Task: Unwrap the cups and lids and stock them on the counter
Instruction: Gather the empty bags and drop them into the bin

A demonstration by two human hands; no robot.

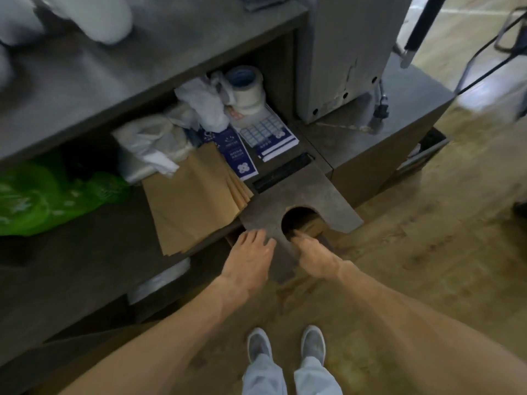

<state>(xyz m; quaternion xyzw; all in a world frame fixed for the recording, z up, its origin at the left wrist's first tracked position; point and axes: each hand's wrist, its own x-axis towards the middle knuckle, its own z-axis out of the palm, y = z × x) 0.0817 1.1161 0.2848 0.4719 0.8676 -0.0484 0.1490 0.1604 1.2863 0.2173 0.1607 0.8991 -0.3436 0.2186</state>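
Both hands, left [251, 259] and right [312, 258], empty; wrapped cups [94, 15] well apart.

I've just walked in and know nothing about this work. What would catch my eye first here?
Probably the two bare hands low in the middle: the left hand lies flat on a grey panel with a round hole, and the right hand reaches its fingertips into that hole. Next, the bright green bag on the shelf at left, with brown paper bags stacked beside it.
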